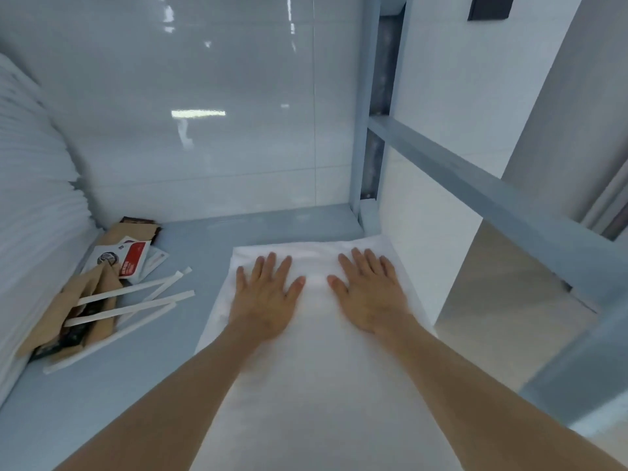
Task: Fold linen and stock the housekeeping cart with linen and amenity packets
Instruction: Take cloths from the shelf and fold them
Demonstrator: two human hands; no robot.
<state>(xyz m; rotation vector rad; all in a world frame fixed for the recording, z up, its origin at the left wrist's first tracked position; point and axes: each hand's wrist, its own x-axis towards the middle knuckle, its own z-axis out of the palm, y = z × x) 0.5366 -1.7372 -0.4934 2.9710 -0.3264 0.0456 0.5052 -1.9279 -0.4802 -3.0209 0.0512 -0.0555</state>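
Along the shelf's [112,385] right edge, left hand [263,297] and right hand [370,295] press flat, fingers straight, on the folded white linen [316,385], gripping nothing.

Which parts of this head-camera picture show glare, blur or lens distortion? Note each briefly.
Head view: glare streaks from ceiling lights reflect on the glossy white wall; the white linen is washed out, its texture barely readable; the left hand and right hand are fairly sharp; wide-angle distortion bends the grey frame bar and stretches the forearms; print on the amenity packets is too soft to read.
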